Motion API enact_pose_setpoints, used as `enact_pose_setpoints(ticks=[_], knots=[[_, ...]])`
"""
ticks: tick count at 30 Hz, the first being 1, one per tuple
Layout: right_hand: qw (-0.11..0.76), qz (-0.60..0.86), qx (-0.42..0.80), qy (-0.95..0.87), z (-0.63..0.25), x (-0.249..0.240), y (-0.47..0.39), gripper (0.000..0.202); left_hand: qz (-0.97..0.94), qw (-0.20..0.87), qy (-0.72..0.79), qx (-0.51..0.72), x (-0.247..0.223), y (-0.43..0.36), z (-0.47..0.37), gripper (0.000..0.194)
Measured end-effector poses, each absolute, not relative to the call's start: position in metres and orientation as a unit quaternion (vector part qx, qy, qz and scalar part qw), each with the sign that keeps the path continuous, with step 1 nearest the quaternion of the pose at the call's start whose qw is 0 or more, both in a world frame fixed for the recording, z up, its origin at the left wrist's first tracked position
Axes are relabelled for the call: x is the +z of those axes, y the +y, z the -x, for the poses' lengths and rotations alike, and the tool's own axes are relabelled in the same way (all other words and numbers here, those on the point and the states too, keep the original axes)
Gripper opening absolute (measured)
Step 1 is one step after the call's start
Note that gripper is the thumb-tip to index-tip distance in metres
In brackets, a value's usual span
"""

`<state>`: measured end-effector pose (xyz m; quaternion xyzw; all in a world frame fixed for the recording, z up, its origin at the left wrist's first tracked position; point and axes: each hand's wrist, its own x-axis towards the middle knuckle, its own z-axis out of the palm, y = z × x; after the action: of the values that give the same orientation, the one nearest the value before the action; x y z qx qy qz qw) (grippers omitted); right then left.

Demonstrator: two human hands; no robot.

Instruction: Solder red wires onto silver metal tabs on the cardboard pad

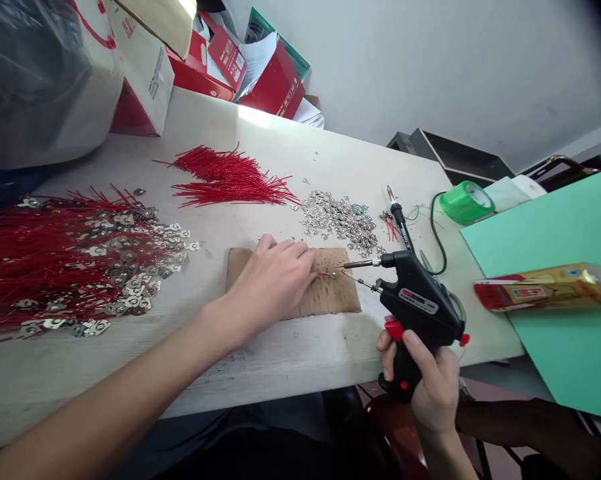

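Note:
My right hand [433, 380] is wrapped round the grip of a black soldering gun [420, 300] with a red trigger. The gun's tip and its thin solder feed tube point left and meet at a small metal terminal [332, 273] on a piece of brown cardboard [338, 297]. Over the cardboard, my left hand [283, 277] is closed, its fingertips pinching a short red wire [322, 273] whose end reaches the terminal. Most of that wire is hidden under the fingers.
Loose metal terminals [338, 220] and red wires [230, 177] lie behind the cardboard. Wires with terminals attached [105, 260] are heaped at left. A second soldering iron [400, 220], green tape [468, 202] and a yellow-red packet [545, 287] are at right. Boxes [275, 80] stand at the back.

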<state>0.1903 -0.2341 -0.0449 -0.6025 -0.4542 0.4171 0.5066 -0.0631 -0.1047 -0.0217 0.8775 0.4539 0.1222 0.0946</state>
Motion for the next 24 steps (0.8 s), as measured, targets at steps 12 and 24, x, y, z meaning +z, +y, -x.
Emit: enact_pose_setpoints(ticks=[12, 24], knots=[[0.54, 0.563, 0.421, -0.463, -0.19, -0.05, -0.232, 0.027, -0.896, -0.017, 0.432, 0.103, -0.032, -0.107, 0.061, 0.019], [0.567, 0.55, 0.41, -0.456, -0.197, -0.059, -0.24, 0.031, -0.889, 0.049, 0.448, 0.086, -0.014, -0.104, 0.072, 0.021]])
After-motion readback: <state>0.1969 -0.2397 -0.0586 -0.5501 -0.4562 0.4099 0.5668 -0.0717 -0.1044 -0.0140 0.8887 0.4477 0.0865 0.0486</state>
